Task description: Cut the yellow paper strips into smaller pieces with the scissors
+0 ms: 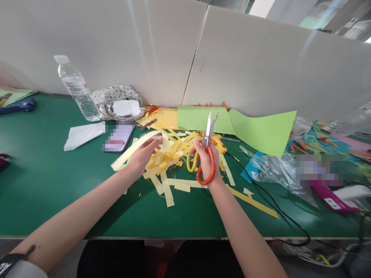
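My left hand point(145, 151) pinches a pale yellow paper strip point(127, 154), which curves over the fingers and hangs down to the left. In my right hand point(206, 156) are scissors point(207, 133) with one yellow and one red-orange handle, their blades pointing up and slightly apart. Between and below both hands lies a loose pile of yellow paper strips point(166, 160) on the green table point(58, 185). Under the right hand, part of the pile is hidden, along with a yellow tool point(219, 145).
Behind the pile stand green paper sheets point(261, 133). A water bottle point(78, 90), a spotted cloth pouch point(116, 94) and a phone point(118, 137) are at the left. A black cable point(261, 187), clear plastic point(272, 170) and a magenta tool point(330, 197) lie right.
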{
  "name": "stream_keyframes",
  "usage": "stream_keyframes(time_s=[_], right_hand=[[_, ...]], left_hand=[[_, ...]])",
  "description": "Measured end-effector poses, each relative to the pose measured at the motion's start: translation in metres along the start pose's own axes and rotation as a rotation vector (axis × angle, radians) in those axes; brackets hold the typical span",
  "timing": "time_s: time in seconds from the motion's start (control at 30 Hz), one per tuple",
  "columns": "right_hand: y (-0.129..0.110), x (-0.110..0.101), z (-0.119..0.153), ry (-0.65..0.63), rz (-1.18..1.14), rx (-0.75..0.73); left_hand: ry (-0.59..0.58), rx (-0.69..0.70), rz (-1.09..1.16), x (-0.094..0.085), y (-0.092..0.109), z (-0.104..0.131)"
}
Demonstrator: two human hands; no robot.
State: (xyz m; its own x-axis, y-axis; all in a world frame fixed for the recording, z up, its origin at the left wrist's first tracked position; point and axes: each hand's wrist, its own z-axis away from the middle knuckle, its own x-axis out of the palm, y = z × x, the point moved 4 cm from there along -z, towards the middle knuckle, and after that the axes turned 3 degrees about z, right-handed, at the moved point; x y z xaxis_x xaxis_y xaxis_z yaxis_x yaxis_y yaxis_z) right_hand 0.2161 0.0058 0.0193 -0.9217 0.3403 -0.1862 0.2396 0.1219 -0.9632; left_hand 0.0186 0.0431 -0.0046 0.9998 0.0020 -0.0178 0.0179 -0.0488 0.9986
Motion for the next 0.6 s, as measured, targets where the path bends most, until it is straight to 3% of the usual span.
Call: stream_keyframes(time_s=[0.13,0.3,0.43,0.6], right_hand=[[-0.001,0.001,0.001,-0.060,-0.067,-0.017],[-0.001,0.006,0.002,-0.201,-0.081,-0.103],[-0.003,0.011,0.005,-0.299,-0.065,-0.141],[-0.006,0.011,0.006,-0.327,-0.070,-0.128]], left_hand=[[-0.035,-0.003,-0.177,0.006,0.003,0.005],[-0.247,0.253,-0.375,0.021,0.013,0.014],[-0.313,0.252,-0.418,0.026,0.008,0.015],[-0.341,0.223,-0.367,0.027,0.006,0.014]])
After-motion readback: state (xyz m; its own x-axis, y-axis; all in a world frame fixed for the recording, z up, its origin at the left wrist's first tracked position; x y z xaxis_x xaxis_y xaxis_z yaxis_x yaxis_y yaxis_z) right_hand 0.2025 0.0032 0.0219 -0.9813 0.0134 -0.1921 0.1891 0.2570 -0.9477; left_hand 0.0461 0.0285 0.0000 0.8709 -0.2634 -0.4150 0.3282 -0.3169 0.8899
